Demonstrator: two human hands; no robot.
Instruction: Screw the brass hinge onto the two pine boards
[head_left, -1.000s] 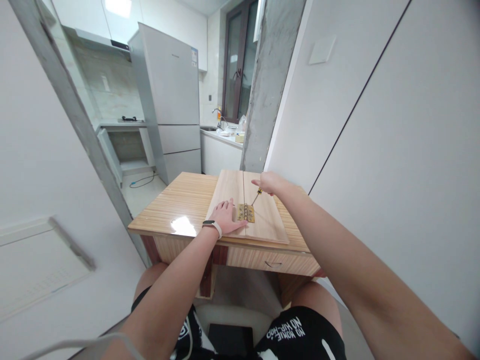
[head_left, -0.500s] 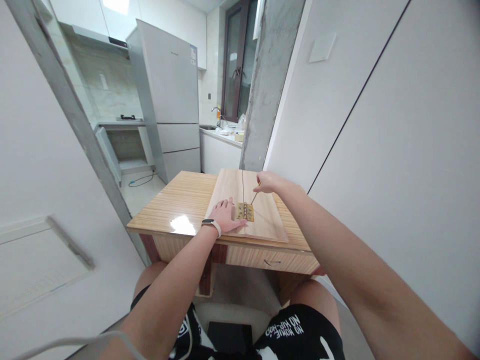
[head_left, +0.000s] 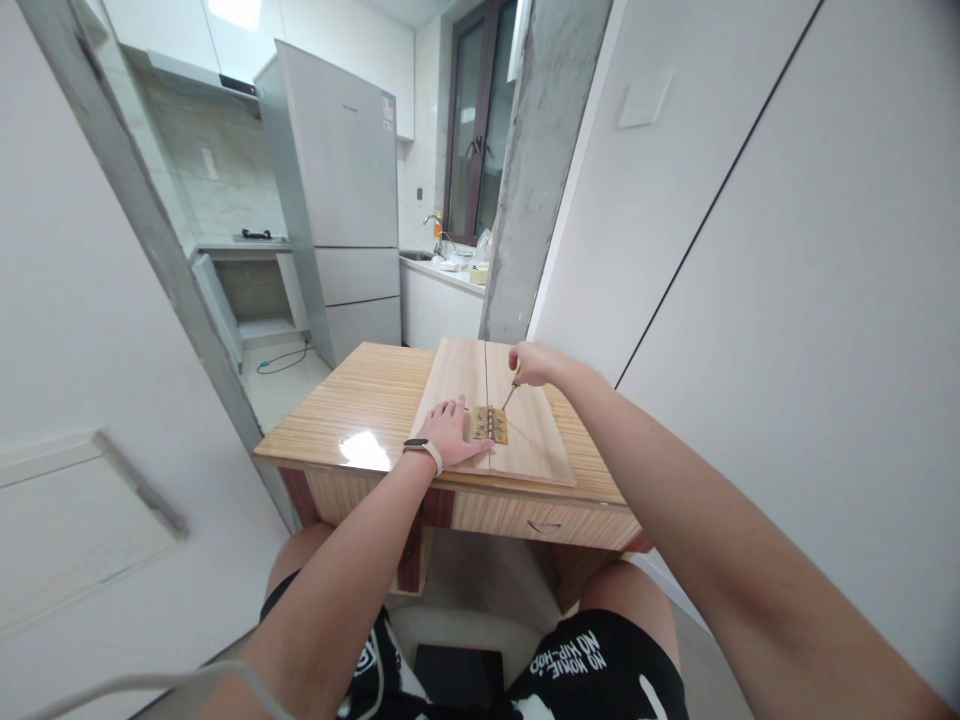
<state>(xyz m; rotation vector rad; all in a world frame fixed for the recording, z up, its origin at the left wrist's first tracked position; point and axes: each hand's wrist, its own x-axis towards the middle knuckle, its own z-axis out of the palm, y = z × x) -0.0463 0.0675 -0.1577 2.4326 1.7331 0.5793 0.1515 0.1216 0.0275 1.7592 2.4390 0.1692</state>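
Note:
A brass-coloured hinge (head_left: 490, 425) lies across the seam between two pale wooden boards (head_left: 531, 440). My left hand (head_left: 450, 432) is spread flat on the left board, its thumb reaching along the hinge's near edge. In my right hand (head_left: 534, 364), closed around the handle, is a screwdriver (head_left: 511, 396). Its shaft slants down to the upper right corner of the hinge. The tip is too small to tell whether it sits in a screw head.
Beneath the boards stands a wooden table (head_left: 330, 415) with a drawer (head_left: 544, 522) at its front. A white wall (head_left: 750, 330) rises close on the right. Beyond the table are a refrigerator (head_left: 345, 170) and a kitchen counter with a sink (head_left: 417, 256).
My right hand has turned slightly around the screwdriver, and more of the handle's lower end shows. My left hand, the boards and the hinge have stayed in place.

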